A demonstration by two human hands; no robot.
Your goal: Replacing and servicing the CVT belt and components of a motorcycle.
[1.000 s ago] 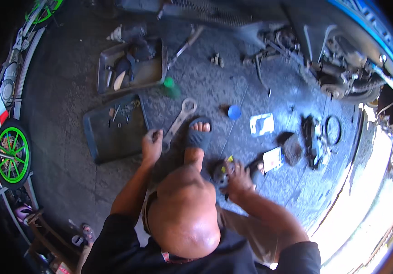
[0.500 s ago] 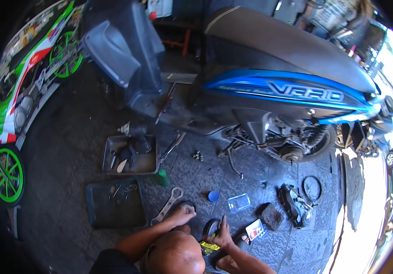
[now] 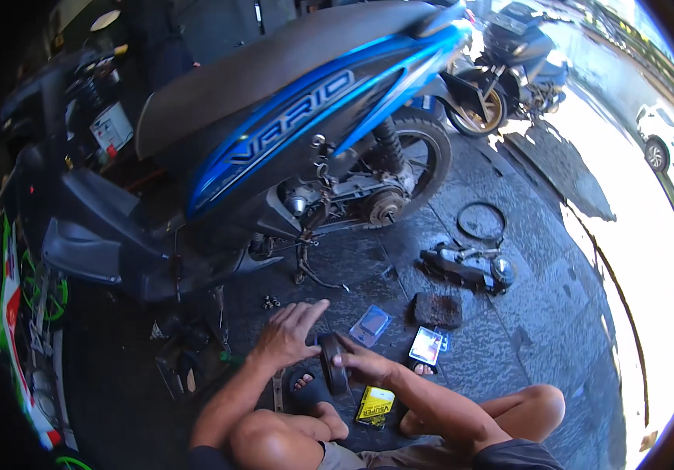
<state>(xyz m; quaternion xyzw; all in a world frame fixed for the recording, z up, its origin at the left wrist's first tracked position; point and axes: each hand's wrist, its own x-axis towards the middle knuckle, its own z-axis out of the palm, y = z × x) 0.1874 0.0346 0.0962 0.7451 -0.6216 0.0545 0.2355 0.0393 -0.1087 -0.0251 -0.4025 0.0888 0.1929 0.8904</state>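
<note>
My right hand (image 3: 362, 362)'s got this dark round part (image 3: 334, 366) gripped, just beyond the yellow box (image 3: 375, 406). Left hand (image 3: 287, 337)'s loose, fingers out, can't tell if it's touching. I'd steady the rim with both, tbh, less chance of slipping.

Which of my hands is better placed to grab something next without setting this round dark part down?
Probably your left hand: its fingers are extended, though its thumb may be touching the round dark part. Your right hand is gripping that part.
</note>
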